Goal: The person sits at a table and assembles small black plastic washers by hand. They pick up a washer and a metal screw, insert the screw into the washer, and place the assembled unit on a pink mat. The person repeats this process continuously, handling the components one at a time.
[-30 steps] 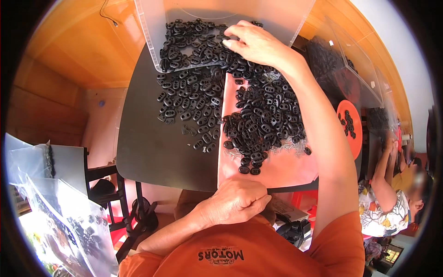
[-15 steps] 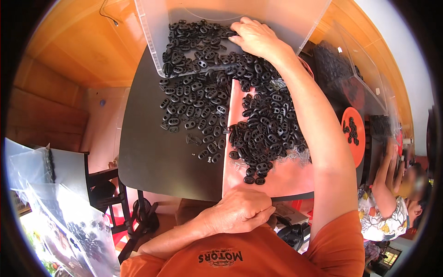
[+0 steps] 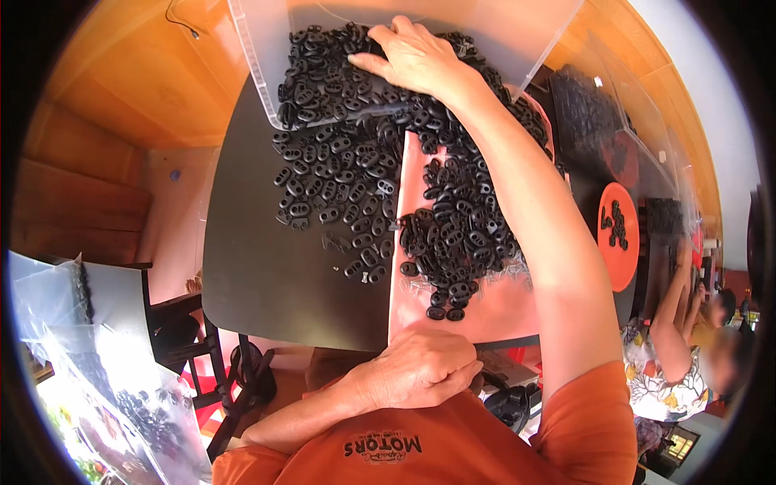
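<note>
Head view, from the far left: clear bags [image 3: 133, 364] lie well apart from the left fingers, with a black stand [image 3: 174, 343] between. Next comes the dark table [image 3: 275, 259], its bare part left of and beyond the left fingers. A clear bin [image 3: 253, 65] stands around the right fingers, its left wall well off to their left. Black two-hole toggles [image 3: 323, 93] crowd the bin, below and beside those fingers; more toggles [image 3: 327, 178] spread on the table, nearer the person than the right fingers.

The left hand [image 3: 420, 368] is clenched in a loose fist at the table's near edge; whether it encloses anything cannot be told. The right hand [image 3: 416, 61] reaches over the bin's toggles, fingers parted and thumb apart, with no grasp visible; contact under the fingertips is hidden.

A heap of toggles [image 3: 457, 226] sits on a pink sheet [image 3: 497, 319], its tip just beyond the left fingers. Clear bits [image 3: 517, 272] lie by the heap. Well right of both hands' fingers are an orange plate [image 3: 621, 271] bearing toggles, a clear tub [image 3: 647, 158] and a co-worker [image 3: 667, 368].
</note>
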Motion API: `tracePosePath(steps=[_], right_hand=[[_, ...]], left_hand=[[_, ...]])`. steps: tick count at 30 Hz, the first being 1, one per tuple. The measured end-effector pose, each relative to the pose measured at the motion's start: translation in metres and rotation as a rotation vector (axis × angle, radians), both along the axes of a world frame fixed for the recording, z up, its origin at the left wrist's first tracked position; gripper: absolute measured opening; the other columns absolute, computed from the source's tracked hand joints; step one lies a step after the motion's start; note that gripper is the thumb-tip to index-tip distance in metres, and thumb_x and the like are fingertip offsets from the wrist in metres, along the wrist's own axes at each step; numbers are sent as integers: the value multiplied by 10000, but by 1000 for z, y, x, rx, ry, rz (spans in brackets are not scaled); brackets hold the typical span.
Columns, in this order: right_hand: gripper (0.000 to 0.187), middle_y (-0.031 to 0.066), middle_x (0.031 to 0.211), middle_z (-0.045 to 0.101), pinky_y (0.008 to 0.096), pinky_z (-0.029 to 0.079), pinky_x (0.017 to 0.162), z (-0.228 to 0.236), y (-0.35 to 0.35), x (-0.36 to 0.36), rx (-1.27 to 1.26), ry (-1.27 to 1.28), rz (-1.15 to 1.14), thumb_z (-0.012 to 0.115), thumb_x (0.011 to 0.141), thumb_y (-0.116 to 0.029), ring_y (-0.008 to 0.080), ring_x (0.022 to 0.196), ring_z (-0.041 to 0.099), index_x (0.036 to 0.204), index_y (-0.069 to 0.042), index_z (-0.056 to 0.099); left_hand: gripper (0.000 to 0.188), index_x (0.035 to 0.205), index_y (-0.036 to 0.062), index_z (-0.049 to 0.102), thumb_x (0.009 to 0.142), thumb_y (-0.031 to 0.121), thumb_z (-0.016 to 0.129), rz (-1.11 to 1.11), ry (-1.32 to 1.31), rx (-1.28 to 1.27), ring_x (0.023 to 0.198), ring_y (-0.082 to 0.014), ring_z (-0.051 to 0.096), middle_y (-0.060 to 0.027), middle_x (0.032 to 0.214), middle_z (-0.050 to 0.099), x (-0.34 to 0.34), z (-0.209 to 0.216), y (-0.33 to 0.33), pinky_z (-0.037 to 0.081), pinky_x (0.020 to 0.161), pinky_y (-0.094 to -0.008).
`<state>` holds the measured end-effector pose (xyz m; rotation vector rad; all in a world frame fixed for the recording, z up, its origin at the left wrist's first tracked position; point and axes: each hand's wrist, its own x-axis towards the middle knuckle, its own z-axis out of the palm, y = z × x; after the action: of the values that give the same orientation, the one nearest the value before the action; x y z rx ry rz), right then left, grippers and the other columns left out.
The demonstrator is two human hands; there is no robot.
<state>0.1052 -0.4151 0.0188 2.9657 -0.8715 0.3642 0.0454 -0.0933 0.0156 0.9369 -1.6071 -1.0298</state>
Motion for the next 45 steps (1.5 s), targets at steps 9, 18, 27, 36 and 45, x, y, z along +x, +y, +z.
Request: tracePosePath(steps=[9,18,27,36,45], right_hand=[[338,304,1122,555,478,453,925,9,-5,-3,207,-125,-31,556,814,-151,433,1065,560,1078,61,552],[202,283,944,625,473,469,832,5,-14,-10,138,-192,29,609,790,-113,395,940,615,916,45,613],[120,159,692,616,410,473,653,78,65,-54,575,-330,12,625,849,-124,328,699,625,845,-4,629],[180,116,807,550,367,460,681,44,171,-141,497,-164,336,676,822,-118,295,749,563,846,6,547],[162,82,986,558,406,501,699,41,190,-180,366,-146,275,601,835,-56,305,847,611,995,-29,606]], left_hand=[[229,629,26,487,813,49,622,29,10,-4,514,-314,466,-102,553,429,-2,-3,-3,369,497,-409],[254,605,17,454,812,59,595,68,-80,31,556,-335,507,-125,570,475,-4,2,0,412,558,-429],[244,608,9,464,810,48,596,75,-60,17,549,-328,498,-124,576,473,-5,0,3,402,550,-419],[225,628,2,478,805,33,612,77,-34,-51,555,-318,482,-121,583,459,-8,-6,5,377,539,-404],[235,631,-2,467,818,19,607,134,-34,-120,536,-313,451,-118,581,445,-10,-12,9,374,542,-397]])
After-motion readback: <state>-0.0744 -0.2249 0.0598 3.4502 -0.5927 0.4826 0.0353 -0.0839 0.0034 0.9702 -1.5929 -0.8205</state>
